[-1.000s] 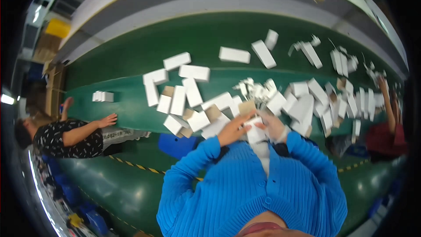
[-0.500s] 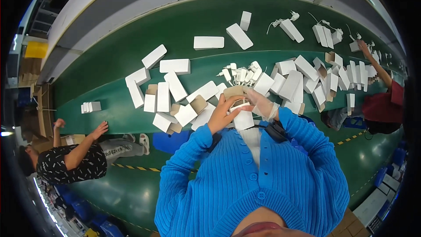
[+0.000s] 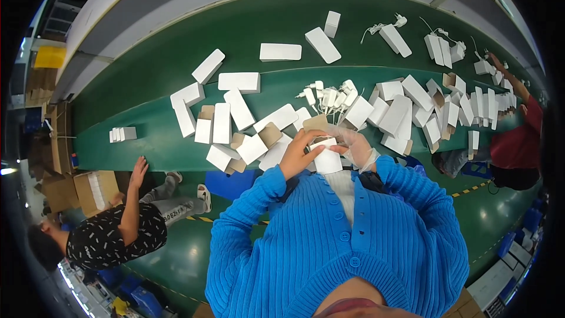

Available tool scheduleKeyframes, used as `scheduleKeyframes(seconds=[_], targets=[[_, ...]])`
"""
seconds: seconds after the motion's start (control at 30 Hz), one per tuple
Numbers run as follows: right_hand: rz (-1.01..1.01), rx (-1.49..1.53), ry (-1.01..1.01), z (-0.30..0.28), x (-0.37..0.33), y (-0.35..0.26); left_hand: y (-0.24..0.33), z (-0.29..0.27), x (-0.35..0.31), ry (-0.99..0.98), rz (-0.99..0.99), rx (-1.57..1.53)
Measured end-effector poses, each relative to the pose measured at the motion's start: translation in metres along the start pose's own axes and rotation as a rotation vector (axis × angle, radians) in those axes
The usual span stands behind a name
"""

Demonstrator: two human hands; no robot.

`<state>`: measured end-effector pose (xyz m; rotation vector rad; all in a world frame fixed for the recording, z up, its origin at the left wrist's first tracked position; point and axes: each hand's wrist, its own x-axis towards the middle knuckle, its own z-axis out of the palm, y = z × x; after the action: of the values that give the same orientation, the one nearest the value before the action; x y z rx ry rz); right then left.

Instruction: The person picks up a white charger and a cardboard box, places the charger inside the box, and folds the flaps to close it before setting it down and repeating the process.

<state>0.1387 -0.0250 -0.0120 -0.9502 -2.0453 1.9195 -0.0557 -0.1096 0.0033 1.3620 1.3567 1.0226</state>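
Observation:
A small white cardboard box (image 3: 328, 162) is held upright against my chest, its raised flap (image 3: 315, 122) showing the brown inner side. My left hand (image 3: 299, 154) is bare and closed round the box's left side, with its thumb across the front near the top. On the other side, my right hand (image 3: 352, 144) wears a clear thin glove and grips the top edge. My fingers partly cover the box's opening, so its contents are hidden. Just beyond my hands lies a bunch of white plug chargers (image 3: 333, 98) with cables.
White boxes lie scattered left, such as this box (image 3: 222, 123), and piled right, like this one (image 3: 395, 115). A row of boxes (image 3: 122, 134) stands at the far left. One co-worker (image 3: 118, 224) is beside a brown carton (image 3: 94, 191); another (image 3: 518, 135) reaches over the table's right end.
My hands stay at the box, with my fingers shifted slightly at its top. The left co-worker has moved back from the table edge, one hand now down by the carton.

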Motion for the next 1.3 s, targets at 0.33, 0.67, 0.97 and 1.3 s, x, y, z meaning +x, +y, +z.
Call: scheduleKeyframes(seconds=[0.33, 0.67, 0.97, 1.3], targets=[[0.013, 0.582, -0.075, -0.014, 0.019, -0.027, -0.009, 0.002, -0.005, -0.051, 0.014, 0.058], [0.142, 0.039, -0.056, -0.021, -0.003, -0.008, 0.012, 0.018, -0.012, 0.246, -0.128, -0.188], [-0.253, -0.456, -0.006, -0.021, -0.01, -0.036, -0.038, 0.022, 0.002, -0.289, -0.077, -0.059], [-0.138, -0.282, -0.077, -0.01, 0.0, -0.044, -0.027, 0.019, 0.007, -0.281, -0.067, -0.006]])
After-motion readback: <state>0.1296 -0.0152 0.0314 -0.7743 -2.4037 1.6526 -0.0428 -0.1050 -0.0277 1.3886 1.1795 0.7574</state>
